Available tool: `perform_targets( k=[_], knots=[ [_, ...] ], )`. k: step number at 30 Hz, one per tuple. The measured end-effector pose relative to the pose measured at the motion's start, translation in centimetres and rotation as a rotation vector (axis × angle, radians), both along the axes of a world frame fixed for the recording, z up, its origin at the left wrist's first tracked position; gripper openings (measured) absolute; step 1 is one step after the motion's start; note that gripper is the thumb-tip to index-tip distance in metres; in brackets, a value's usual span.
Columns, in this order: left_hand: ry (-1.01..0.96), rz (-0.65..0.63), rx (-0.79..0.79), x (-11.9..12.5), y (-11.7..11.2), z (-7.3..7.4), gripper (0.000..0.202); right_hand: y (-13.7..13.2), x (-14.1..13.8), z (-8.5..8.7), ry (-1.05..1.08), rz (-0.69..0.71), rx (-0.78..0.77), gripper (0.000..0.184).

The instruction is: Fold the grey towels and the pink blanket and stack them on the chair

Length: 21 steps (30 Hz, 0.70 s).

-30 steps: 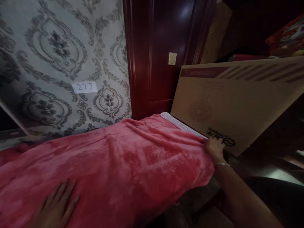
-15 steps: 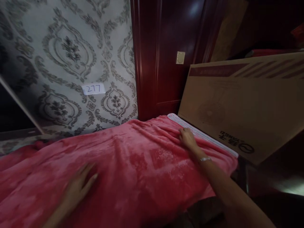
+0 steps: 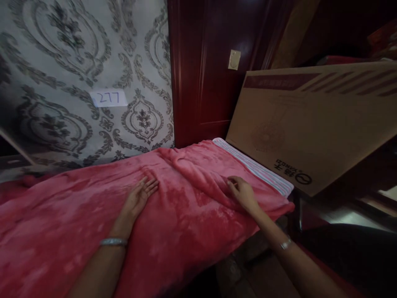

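A pink-red plush blanket covers a long surface, with folds raised across its middle. My left hand rests on or just over the blanket, palm partly turned up and fingers stretched out. Farther right, my right hand has its fingers closed on a raised fold of the blanket. Beyond that hand, a striped cloth in white, pink and blue shows from under the blanket's right end.
A large cardboard box leans at the right, beside the striped cloth. Behind are a dark red wood panel and patterned wallpaper with a paper label reading 277.
My left hand has moved forward and right over the blanket. My right hand has drawn the blanket fold inward to the left, and more of the striped cloth shows.
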<state>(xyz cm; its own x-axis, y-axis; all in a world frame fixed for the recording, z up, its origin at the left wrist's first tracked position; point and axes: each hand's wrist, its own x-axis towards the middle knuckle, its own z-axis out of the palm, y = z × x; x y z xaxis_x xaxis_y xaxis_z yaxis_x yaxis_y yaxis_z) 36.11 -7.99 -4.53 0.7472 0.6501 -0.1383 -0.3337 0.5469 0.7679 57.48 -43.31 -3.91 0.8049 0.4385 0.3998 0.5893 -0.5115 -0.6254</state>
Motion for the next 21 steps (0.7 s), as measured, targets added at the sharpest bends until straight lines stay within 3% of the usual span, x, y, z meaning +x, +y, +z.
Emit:
perform_targets(
  k=[4, 8, 10, 12, 14, 16, 17, 19, 21],
  knots=[
    [-0.042, -0.027, -0.033, -0.4, 0.4, 0.0, 0.021, 5.3, 3.8, 2.5, 0.233, -0.063, -0.190, 0.033],
    [-0.076, -0.003, -0.123, -0.3, 0.7, -0.3, 0.021, 9.7, 4.4, 3.9, 0.259, -0.013, -0.137, 0.026],
    [-0.097, 0.000, -0.171, -0.2, 1.0, -0.7, 0.018, 10.7, 2.7, 4.4, 0.177, -0.025, -0.046, 0.020],
    [-0.117, -0.015, -0.201, -0.2, 1.4, -1.0, 0.016, 10.6, -0.4, 4.5, 0.010, 0.078, 0.076, 0.028],
    [-0.137, -0.040, -0.219, -0.2, 1.7, -1.2, 0.015, 9.5, -4.4, 3.7, -0.196, 0.403, 0.130, 0.028],
    [-0.152, -0.052, -0.226, -0.2, 1.7, -1.2, 0.015, 7.8, -8.2, 2.4, -0.276, 0.775, -0.070, 0.026],
    [-0.156, -0.056, -0.222, -0.3, 1.5, -1.1, 0.016, 7.0, -9.8, 1.6, -0.305, 0.849, -0.176, 0.027],
    [-0.153, -0.060, -0.207, -0.5, 1.2, -0.8, 0.017, 5.6, -11.7, 0.3, -0.303, 0.868, -0.284, 0.029],
    [-0.136, -0.058, -0.196, -0.7, 0.8, -0.4, 0.017, 5.0, -12.3, -0.4, -0.309, 0.791, -0.270, 0.029]
  ],
)
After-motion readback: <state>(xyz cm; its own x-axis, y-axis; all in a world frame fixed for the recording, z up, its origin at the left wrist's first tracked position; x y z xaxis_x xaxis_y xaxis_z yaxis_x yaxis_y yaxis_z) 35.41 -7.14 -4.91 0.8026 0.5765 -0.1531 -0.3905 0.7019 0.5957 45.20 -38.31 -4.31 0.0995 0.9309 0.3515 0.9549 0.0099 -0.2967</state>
